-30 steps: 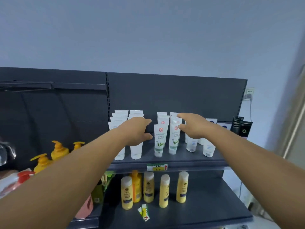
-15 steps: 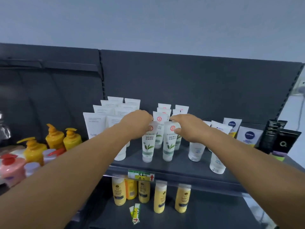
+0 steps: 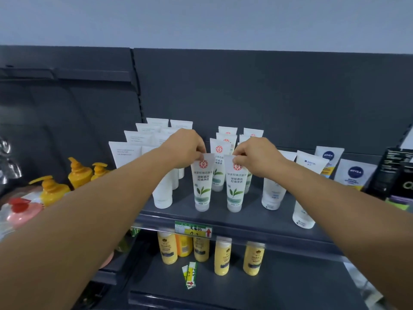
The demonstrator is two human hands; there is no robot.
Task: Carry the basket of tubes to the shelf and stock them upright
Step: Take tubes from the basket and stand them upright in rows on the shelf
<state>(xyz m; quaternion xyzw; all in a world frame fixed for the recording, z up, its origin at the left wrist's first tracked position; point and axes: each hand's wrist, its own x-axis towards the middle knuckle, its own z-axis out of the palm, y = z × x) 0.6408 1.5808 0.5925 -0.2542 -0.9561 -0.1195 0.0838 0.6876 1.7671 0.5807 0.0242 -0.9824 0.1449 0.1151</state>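
The dark grey shelf (image 3: 257,222) fills most of the view, with a second board below it. On the upper board many white tubes stand upright on their caps in rows: plain white ones (image 3: 125,153) at the left, green-leaf ones in the middle, and blue-logo tubes (image 3: 355,173) at the right. Yellow bottles (image 3: 221,256) stand on the lower board, and orange pump bottles (image 3: 78,173) are at the far left. The left hand (image 3: 183,148) pinches the flat top edge of the left front leaf tube (image 3: 202,182). The right hand (image 3: 257,157) pinches in the same way the top of the right front leaf tube (image 3: 235,184). Both tubes stand upright near the front edge, just beside each other. A price label (image 3: 193,229) is on the shelf edge below them.
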